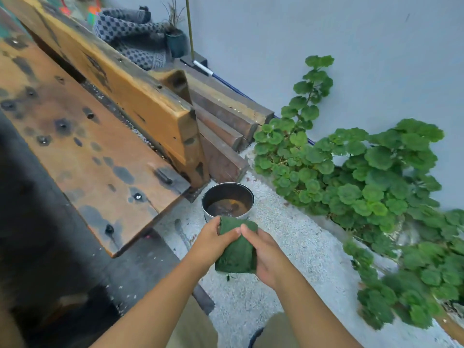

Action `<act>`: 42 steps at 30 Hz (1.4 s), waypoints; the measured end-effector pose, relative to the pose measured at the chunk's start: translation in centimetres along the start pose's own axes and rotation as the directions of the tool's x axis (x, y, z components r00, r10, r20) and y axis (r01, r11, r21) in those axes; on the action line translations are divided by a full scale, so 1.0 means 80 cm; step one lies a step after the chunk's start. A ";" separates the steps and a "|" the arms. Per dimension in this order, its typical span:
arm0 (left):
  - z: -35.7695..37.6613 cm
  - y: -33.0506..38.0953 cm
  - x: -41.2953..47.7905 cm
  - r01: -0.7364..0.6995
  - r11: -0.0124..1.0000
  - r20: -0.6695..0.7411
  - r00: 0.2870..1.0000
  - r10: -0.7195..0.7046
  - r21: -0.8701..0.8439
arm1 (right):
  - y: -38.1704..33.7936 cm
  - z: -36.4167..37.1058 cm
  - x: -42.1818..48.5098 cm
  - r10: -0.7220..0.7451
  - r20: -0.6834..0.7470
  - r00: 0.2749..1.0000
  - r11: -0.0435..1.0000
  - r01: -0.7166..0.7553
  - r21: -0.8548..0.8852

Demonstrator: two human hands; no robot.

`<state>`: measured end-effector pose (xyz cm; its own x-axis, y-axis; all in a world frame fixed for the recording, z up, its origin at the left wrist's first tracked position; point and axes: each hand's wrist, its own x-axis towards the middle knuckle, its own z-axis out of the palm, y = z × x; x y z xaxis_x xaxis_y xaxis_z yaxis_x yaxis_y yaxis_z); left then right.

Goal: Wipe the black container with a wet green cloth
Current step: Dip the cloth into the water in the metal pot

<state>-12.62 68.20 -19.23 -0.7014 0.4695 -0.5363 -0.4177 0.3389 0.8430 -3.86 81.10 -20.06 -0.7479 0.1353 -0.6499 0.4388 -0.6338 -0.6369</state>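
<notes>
While gripped, green cloth (237, 249) between hands.

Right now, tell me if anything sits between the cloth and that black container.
Nothing visible does. Both hands, left hand and right hand, hold the green cloth just in front of the black container, whose open top is unobstructed.

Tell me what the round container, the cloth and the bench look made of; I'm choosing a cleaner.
Container: likely metal, with a thin silvery rim and outer wall and a dark inside, brownish water at the bottom. Cloth: soft matte green fabric, bunched in both hands. Bench: weathered orange-brown wood with dark stains and bolt heads.
</notes>
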 end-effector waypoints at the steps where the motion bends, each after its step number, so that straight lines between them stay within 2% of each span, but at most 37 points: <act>1: -0.002 -0.021 0.030 -0.003 1.000 0.000 1.000 0.003 0.016 | 0.013 -0.008 0.027 -0.019 -0.023 1.000 1.000 0.019 -0.010; 5: 0.000 -0.121 0.153 -0.003 0.998 -0.003 1.000 0.003 0.067 | 0.086 -0.054 0.150 -0.059 -0.085 0.995 0.998 0.059 -0.009; 10: 0.016 -0.260 0.277 0.044 0.998 0.038 0.998 -0.043 -0.040 | 0.177 -0.137 0.296 -0.067 -0.088 0.994 0.997 0.064 -0.035; 15: 0.015 -0.362 0.364 0.156 0.982 0.108 0.984 -0.144 -0.111 | 0.240 -0.209 0.401 -0.061 -0.057 0.997 0.992 0.054 -0.118; 19: 0.019 -0.389 0.390 0.155 0.985 0.149 0.975 -0.165 0.075 | 0.271 -0.241 0.430 0.000 -0.097 0.995 0.999 -0.004 -0.040; 22: 0.015 -0.367 0.389 0.085 0.942 0.122 0.984 -0.131 0.325 | 0.274 -0.249 0.427 0.021 -0.114 0.993 0.999 -0.015 0.047; 24: 0.008 -0.343 0.393 -0.011 0.858 0.117 0.992 -0.057 0.513 | 0.271 -0.257 0.423 0.015 -0.123 0.992 0.997 -0.006 0.076; 26: 0.000 -0.315 0.403 -0.154 0.737 0.097 0.988 0.120 0.658 | 0.265 -0.265 0.423 0.001 -0.130 0.992 0.995 0.011 0.095; 28: -0.004 -0.294 0.415 -0.261 0.563 0.080 0.942 0.326 0.784 | 0.262 -0.270 0.428 -0.006 -0.141 0.990 0.994 0.022 0.111; 30: -0.006 -0.282 0.428 -0.312 0.387 0.145 0.903 0.404 0.868 | 0.262 -0.268 0.433 0.001 -0.141 0.990 0.989 0.019 0.144; 31: -0.006 -0.280 0.434 -0.336 0.323 0.201 0.900 0.386 0.885 | 0.262 -0.267 0.435 0.014 -0.142 0.990 0.988 0.008 0.153; 33: -0.002 -0.284 0.444 -0.351 0.224 0.296 0.924 0.244 0.909 | 0.262 -0.263 0.434 0.031 -0.134 0.991 0.987 -0.009 0.158; 35: 0.003 -0.291 0.449 -0.347 0.104 0.329 0.931 0.155 0.932 | 0.265 -0.264 0.432 0.035 -0.106 0.994 0.989 -0.020 0.144; 38: 0.010 -0.306 0.453 -0.315 0.001 0.308 0.929 0.207 0.949 | 0.261 -0.267 0.425 0.038 -0.010 0.999 0.994 -0.037 0.098; 42: 0.021 -0.316 0.456 -0.254 -0.104 0.269 0.949 0.167 0.961 | 0.259 -0.272 0.426 0.021 0.002 1.000 0.995 -0.021 0.096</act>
<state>-26.66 78.12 -60.16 -0.5796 0.7213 -0.3792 0.7773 0.6291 0.0085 -9.40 89.16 -64.41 -0.7396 0.1204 -0.6621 0.4046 -0.7066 -0.5805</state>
